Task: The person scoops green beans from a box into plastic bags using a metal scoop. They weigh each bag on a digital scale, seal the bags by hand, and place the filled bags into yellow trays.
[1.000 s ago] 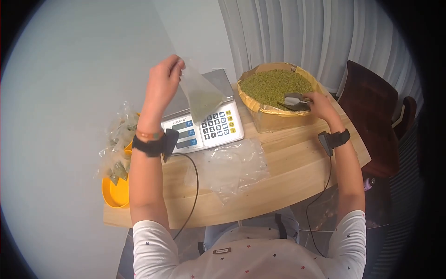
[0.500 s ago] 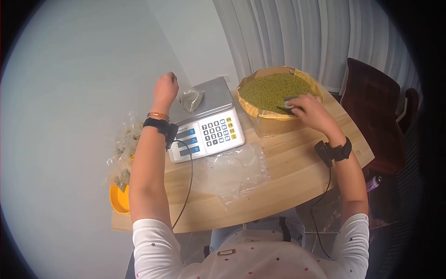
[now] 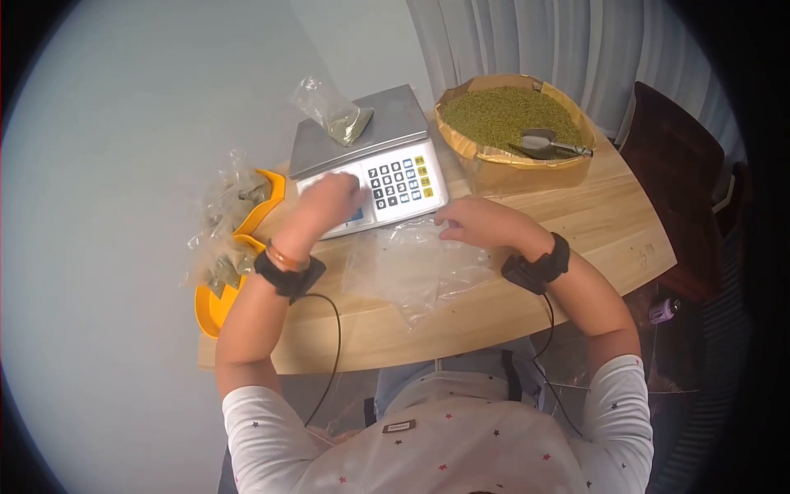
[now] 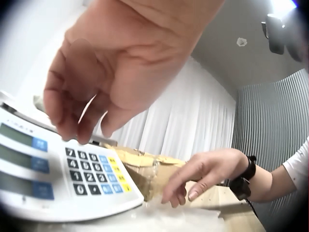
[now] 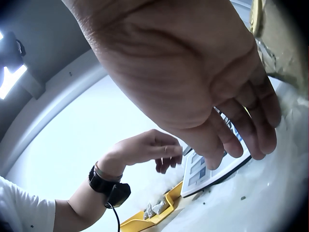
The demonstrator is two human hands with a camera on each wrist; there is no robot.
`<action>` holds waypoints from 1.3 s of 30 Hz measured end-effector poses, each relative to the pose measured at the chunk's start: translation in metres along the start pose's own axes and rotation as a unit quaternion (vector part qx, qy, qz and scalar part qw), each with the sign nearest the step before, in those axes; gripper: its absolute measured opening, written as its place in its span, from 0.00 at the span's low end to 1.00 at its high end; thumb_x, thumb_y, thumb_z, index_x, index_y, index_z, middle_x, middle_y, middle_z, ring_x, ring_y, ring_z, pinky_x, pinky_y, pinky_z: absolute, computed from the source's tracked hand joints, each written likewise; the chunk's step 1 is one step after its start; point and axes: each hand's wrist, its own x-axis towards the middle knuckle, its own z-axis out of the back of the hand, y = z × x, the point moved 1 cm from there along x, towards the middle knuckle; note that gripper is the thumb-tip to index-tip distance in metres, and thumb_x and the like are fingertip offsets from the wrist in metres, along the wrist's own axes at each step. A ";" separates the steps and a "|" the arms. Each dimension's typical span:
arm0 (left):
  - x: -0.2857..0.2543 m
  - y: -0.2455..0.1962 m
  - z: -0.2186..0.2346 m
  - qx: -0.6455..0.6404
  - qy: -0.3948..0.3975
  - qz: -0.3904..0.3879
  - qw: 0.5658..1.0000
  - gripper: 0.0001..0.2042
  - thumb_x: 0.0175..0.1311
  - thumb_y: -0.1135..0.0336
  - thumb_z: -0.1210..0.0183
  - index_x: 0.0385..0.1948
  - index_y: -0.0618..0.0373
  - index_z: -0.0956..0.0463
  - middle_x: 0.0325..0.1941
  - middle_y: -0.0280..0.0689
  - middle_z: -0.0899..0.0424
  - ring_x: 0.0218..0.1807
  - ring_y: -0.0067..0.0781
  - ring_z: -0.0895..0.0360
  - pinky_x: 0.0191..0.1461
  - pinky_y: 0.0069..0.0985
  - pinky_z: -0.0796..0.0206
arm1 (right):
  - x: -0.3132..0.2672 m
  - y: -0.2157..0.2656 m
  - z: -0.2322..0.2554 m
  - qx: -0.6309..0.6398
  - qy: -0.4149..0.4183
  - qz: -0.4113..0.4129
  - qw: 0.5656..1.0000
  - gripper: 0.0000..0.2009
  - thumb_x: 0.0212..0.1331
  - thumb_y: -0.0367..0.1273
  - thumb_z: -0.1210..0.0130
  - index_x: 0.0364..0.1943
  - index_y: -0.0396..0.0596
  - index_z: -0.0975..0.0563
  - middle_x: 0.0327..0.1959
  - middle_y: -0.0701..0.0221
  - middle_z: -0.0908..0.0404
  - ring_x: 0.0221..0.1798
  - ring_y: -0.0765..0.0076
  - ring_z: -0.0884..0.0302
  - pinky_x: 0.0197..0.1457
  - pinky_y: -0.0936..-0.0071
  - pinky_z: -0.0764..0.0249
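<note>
Over the display side of the white digital scale (image 3: 398,188), my left hand (image 3: 327,202) hovers with loosely bent fingers and nothing in them, as the left wrist view (image 4: 116,72) also shows. My right hand (image 3: 484,222) reaches in above the flat clear plastic bags (image 3: 415,276) in front of the scale, its fingers relaxed and holding nothing. A clear bag with green beans (image 3: 350,128) lies on the scale's metal plate (image 3: 395,111), its top flopped to the left. The metal scoop (image 3: 539,144) rests on the green beans (image 3: 502,111) in the lined cardboard box (image 3: 527,174).
Two yellow trays (image 3: 216,309) with several filled clear bags (image 3: 226,218) stand at the table's left end. A brown chair (image 3: 671,173) is beyond the right edge. Cables hang from both wrist cameras. A purple bottle (image 3: 662,310) is below the table's right side.
My left hand let go of the filled bag on the scale plate and drew back over the display. My right hand left the scoop in the box and moved left to the flat bags.
</note>
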 end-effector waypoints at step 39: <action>-0.039 -0.017 -0.093 -0.215 0.038 -0.137 0.966 0.05 0.59 0.76 0.40 0.36 0.63 0.23 0.32 0.45 0.18 0.36 0.43 0.20 0.42 0.31 0.29 | 0.029 -0.044 -0.048 0.070 0.077 0.037 0.994 0.10 0.50 0.31 0.38 0.27 0.38 0.25 0.23 0.61 0.22 0.28 0.58 0.24 0.32 0.63 0.30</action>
